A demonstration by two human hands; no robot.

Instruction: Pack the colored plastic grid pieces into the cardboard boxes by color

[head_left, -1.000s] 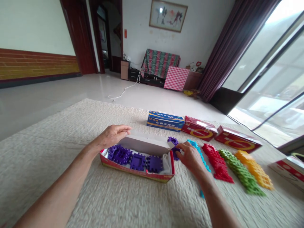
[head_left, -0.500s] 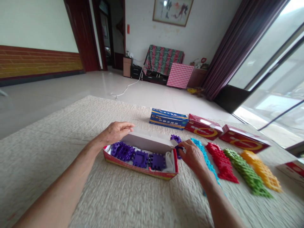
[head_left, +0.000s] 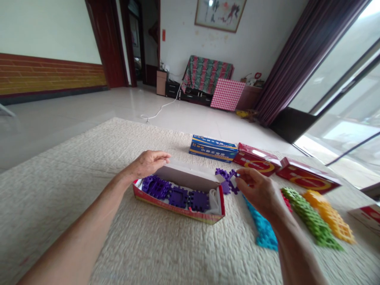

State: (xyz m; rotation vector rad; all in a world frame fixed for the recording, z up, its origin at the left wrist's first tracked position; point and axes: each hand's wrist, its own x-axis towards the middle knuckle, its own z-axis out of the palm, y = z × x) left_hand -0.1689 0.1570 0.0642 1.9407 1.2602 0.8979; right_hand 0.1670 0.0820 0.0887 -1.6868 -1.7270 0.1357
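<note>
An open red box [head_left: 175, 206] lies on a cream quilted mat [head_left: 118, 237], with several purple plastic tiles [head_left: 178, 195] inside it. My left hand [head_left: 145, 163] pinches the box's raised white flap at the far left corner. My right hand [head_left: 258, 190] is lifted just right of the box, fingers pinched on a purple tile [head_left: 232, 180]. More purple tiles [head_left: 222, 174] lie on the mat under that one, beside the box's right end.
Rows of tiles lie to the right: blue [head_left: 263, 229], red [head_left: 286, 200], green [head_left: 311, 219], yellow-orange [head_left: 332, 215]. Behind them are a blue box [head_left: 213, 148] and two red boxes [head_left: 257, 158] [head_left: 308, 178]; another box [head_left: 369, 213] sits at the right edge. Tiled floor lies beyond the mat.
My right hand has risen from the mat beside the box's right end, lifting a purple tile. The left hand stays on the flap. The camera has shifted slightly.
</note>
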